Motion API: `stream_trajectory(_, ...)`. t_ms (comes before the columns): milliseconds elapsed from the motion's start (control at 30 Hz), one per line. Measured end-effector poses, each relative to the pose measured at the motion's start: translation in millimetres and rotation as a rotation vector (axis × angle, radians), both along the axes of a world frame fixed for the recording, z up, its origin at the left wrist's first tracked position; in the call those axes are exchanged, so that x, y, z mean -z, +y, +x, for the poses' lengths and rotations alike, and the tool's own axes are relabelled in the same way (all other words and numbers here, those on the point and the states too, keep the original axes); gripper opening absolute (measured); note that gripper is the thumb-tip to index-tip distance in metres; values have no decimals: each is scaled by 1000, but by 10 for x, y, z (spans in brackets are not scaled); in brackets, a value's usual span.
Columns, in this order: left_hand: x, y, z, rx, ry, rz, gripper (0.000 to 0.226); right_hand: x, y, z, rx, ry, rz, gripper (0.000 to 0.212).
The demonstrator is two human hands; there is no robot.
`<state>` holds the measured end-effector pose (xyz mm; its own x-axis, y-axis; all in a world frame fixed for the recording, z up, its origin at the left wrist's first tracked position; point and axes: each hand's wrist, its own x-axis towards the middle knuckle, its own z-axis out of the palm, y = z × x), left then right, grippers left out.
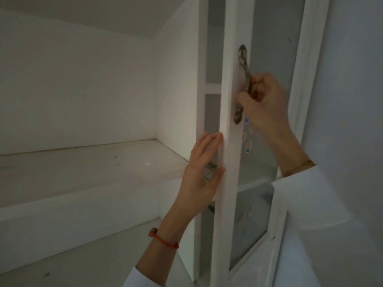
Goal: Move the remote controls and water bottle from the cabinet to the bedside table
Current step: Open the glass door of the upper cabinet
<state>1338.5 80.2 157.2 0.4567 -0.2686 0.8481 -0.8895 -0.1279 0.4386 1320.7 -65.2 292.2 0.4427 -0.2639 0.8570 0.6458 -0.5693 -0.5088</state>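
Fingers of the right hand (261, 100) curl tight around the tarnished metal handle (244, 79) of the white glazed cabinet door (230, 125). The left hand (202, 170) lies flat and open against the door's edge — holding nothing. Remotes and bottle are nowhere visible — the cabinet shelf (83, 168) at left shows only specks.

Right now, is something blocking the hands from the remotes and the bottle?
Yes. The white cabinet door stands before its inside. The right hand grips its metal handle; the left hand presses its edge. No remotes or bottle show.
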Motion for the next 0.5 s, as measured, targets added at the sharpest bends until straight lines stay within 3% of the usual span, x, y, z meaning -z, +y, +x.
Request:
stream_trajectory(300,69,-689,-536,199,-22,-2,69,105,-556,-814,-22,-26,21,20)
stream_trajectory(500,107,-871,-621,250,-42,0,69,190,-614,-994,106,11,-64,54)
